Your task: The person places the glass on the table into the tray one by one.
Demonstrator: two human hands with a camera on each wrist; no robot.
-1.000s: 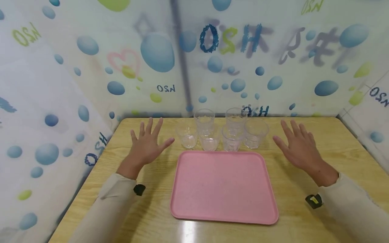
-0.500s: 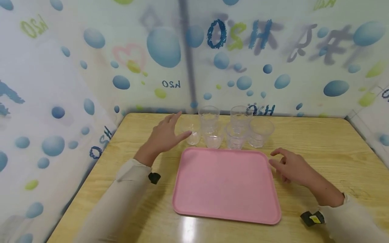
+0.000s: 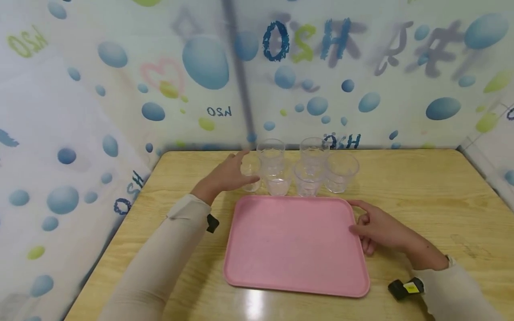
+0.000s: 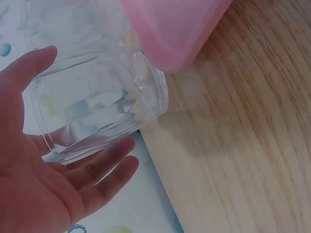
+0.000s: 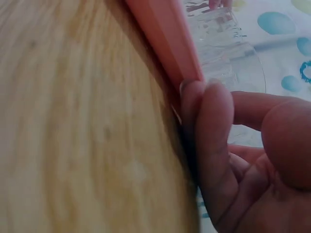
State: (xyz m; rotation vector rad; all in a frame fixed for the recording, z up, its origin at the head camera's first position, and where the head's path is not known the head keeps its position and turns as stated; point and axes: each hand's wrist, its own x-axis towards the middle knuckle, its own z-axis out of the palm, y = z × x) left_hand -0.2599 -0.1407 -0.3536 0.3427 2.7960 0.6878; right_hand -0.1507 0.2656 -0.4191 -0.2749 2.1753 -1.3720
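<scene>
Hands [image 3: 226, 174] [image 3: 381, 228] apart, at glass [image 4: 99, 104] and tray [image 3: 295, 245]

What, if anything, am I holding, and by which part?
Your right hand holds the pink tray by its right rim. Your left hand curves around the leftmost clear tumbler; whether it grips is unclear.

Plastic tray [image 3: 297, 245], glossy wood-grain table [image 3: 413, 187]

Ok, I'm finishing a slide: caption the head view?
Left hand at a clear glass, right hand at the edge of a pink tray.
</scene>
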